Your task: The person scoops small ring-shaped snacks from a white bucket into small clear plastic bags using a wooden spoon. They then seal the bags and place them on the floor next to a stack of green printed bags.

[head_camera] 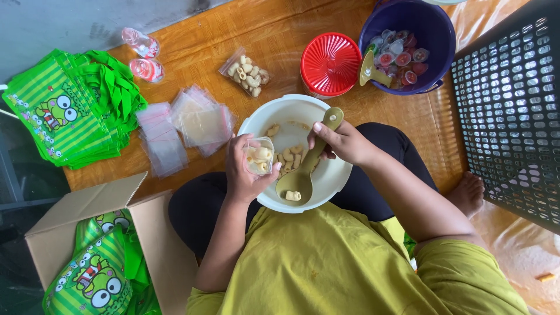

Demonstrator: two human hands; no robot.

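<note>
- Black basket (513, 111), far right: the largest container in view, lying at a tilt on the floor (280, 35); nothing shows through its mesh.
- Cardboard box (87, 233), lower left: flaps open, holding green cartoon-frog bags (93, 280). A larger pile of the same bags (64, 111) lies on the floor at upper left.
- Purple bucket (431, 29), upper right: holds small sealed jelly cups in red and pale colours, with a second scoop (373, 70) leaning on its rim. A red lid (331, 63) sits on a tub just beside it.
- White bowl (332, 175), in the person's lap: nearly empty, with a thin scatter of pale snack pieces left on its bottom.
- Spoon (300, 178): the right hand (341, 142) is closed round the upper handle, thumb along the top; one piece rests in the spoon's bowl, low over the white bowl.
- Small bag (259, 157): the left hand (245, 172) is wrapped round it, fingers closed and mouth held open upward, above the bowl's left side; it is partly filled with snack pieces.
- Judgement on the step: keep the bag mouth wide and over the bowl so spills fall back in; tip the spoon slowly against the bag's lip.
- Filled bag (248, 73), sealed, lies on the floor above the bowl; empty clear bags (186, 125) are stacked to its left.
</note>
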